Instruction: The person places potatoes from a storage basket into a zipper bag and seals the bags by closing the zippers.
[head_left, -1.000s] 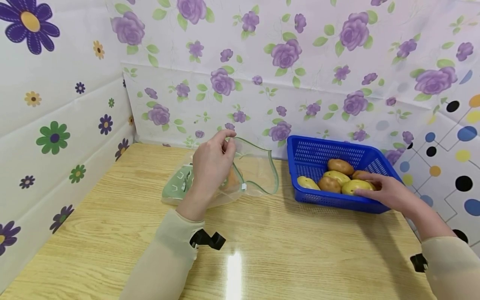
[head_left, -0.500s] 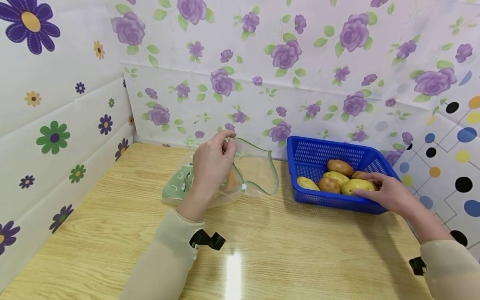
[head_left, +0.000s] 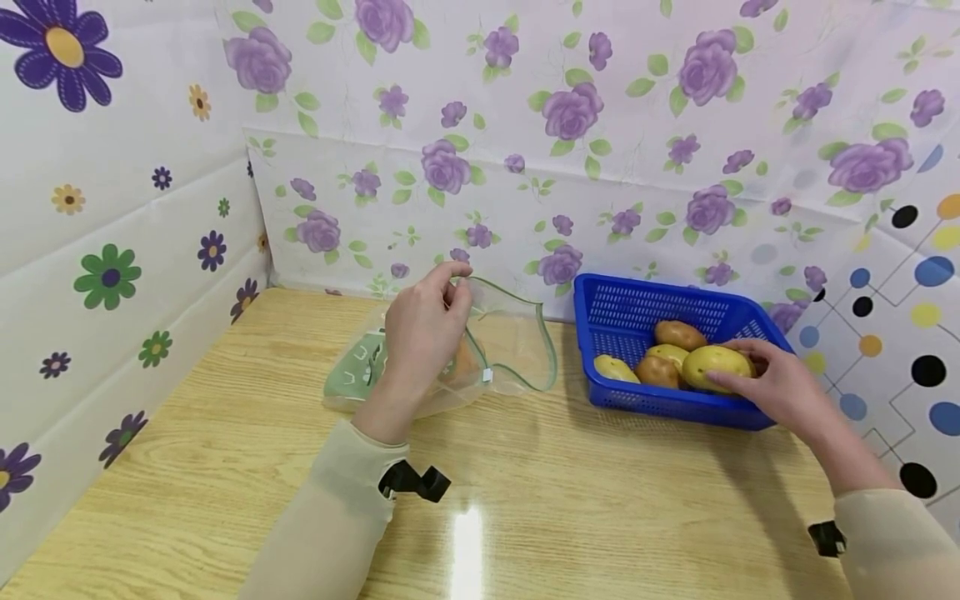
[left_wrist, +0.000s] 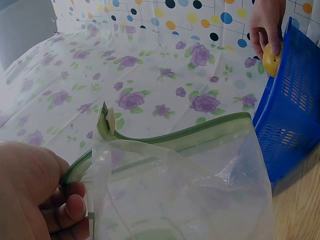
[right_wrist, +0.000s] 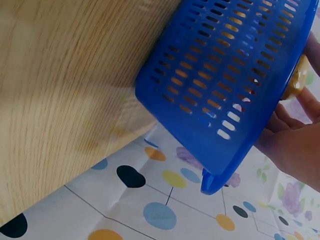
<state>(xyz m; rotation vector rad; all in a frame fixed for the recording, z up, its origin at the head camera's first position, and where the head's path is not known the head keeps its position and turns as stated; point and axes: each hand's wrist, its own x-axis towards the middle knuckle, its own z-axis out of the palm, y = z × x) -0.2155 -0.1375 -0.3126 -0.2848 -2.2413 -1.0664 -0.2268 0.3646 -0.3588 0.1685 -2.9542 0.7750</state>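
My left hand (head_left: pixel 423 329) pinches the green rim of a clear zip bag (head_left: pixel 510 342) and holds its mouth up toward the right; in the left wrist view the bag (left_wrist: pixel 190 190) gapes wide beside my fingers (left_wrist: pixel 65 210). My right hand (head_left: pixel 780 383) grips a yellow potato (head_left: pixel 712 365), raised just above the others in the blue basket (head_left: pixel 622 310). That potato (left_wrist: pixel 271 57) also shows at the basket's edge in the left wrist view. Several brown and yellow potatoes (head_left: pixel 660 367) lie in the basket.
The wooden table (head_left: pixel 525 500) is walled by floral sheets at the back and left and a dotted sheet at the right. The basket (right_wrist: pixel 225 95) stands at the table's right rear edge. An orange-brown thing shows faintly inside the bag.
My right hand has closed round the yellow potato and lifted it a little up and left out of the pile. The left hand and bag have stayed put.
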